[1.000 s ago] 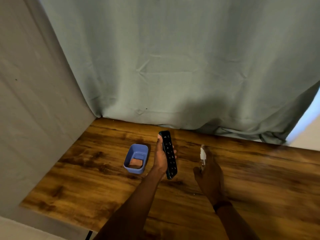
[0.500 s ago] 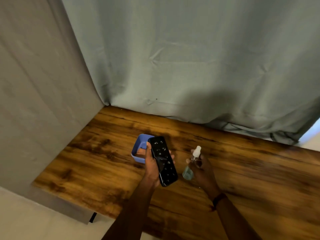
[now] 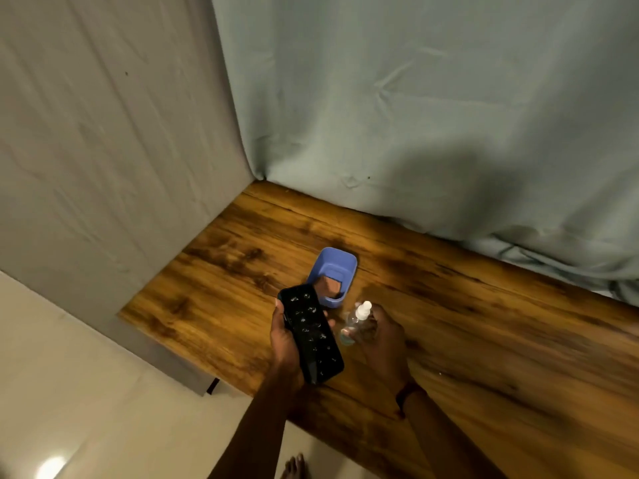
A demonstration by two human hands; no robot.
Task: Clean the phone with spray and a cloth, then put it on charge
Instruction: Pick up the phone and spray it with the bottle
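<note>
My left hand (image 3: 285, 344) grips a black phone (image 3: 310, 333) from below, screen up and dotted with droplets, above the table's front edge. Right beside it my right hand (image 3: 382, 340) holds a small clear spray bottle (image 3: 356, 321) with a white nozzle, tilted toward the phone. Just behind the phone a blue tub (image 3: 337, 271) stands on the wooden table (image 3: 484, 323), with a brown cloth (image 3: 331, 288) folded inside it. No charger is in view.
A grey-green curtain (image 3: 415, 115) hangs along the table's back edge and bunches at the right. A pale fabric panel (image 3: 103, 150) closes the left side. Light floor tiles (image 3: 86, 409) and a bare foot (image 3: 294, 466) show below the table's front edge.
The phone has turned from edge-on to screen-up and come closer to me. The spray bottle moved in beside it. The view has shifted left and down.
</note>
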